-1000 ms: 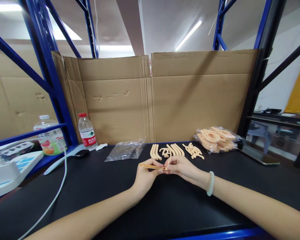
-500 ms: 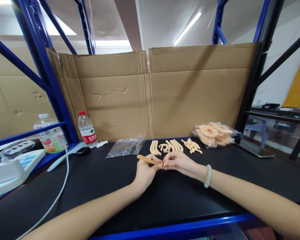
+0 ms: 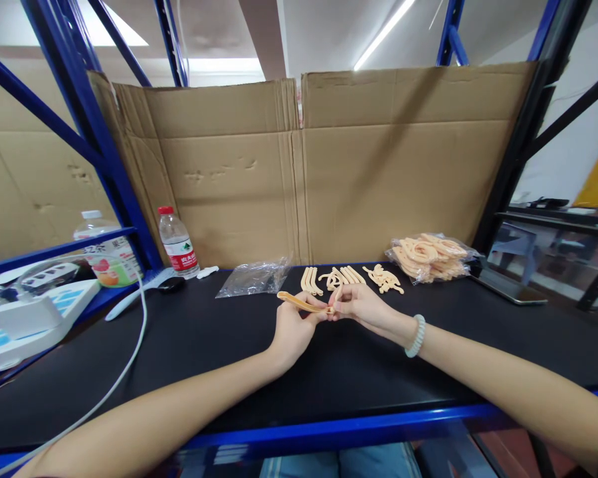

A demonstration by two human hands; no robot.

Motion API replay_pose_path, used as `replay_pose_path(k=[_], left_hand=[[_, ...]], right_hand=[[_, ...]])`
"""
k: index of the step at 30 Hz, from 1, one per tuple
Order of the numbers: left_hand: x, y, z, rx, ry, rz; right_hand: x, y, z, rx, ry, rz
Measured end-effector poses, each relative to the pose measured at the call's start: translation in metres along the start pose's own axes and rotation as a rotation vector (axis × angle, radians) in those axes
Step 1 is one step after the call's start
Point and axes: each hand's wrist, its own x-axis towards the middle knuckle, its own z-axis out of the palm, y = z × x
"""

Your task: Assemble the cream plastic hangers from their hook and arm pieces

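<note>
The left hand [image 3: 292,330] pinches a curved strip [image 3: 295,301], seemingly light and fairly stiff, best held near its end, where the right hand [image 3: 366,307] grips a thinner piece [image 3: 337,295].

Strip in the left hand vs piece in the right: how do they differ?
The strip in the left hand slants gently; the piece in the right hand stands steeper. The strip shows longer and more orange; the piece shows shorter and paler. Both are slim with one end sticking out.

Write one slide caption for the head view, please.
Left hand and right hand hold beige pieces above a black tabletop.
</note>
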Motion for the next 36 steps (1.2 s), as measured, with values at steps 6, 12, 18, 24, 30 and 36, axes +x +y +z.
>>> replay_pose_path(k=[6, 12, 18, 24, 30, 36], left_hand=[[-0.003, 0.000, 0.001, -0.035, -0.014, -0.027], [-0.003, 0.000, 0.004, -0.282, 0.023, -0.164], [0.005, 0.003, 0.002, -0.511, 0.013, -0.282], [0.011, 0.004, -0.004, -0.423, -0.146, -0.312], [0.013, -0.001, -0.002, -0.438, -0.030, -0.378], [0.015, -0.005, -0.001, -0.457, 0.000, -0.428]], right_hand=[[0.000, 0.008, 0.002, -0.034, 0.068, -0.041], [-0.002, 0.004, 0.006, 0.018, 0.080, -0.008], [-0.001, 0.001, 0.008, -0.022, 0.165, -0.085], [-0.002, 0.004, 0.009, -0.151, 0.108, -0.134], [0.016, -0.002, -0.029, -0.379, 0.203, -0.267], [0.026, -0.012, -0.083, -1.283, 0.191, -0.588]])
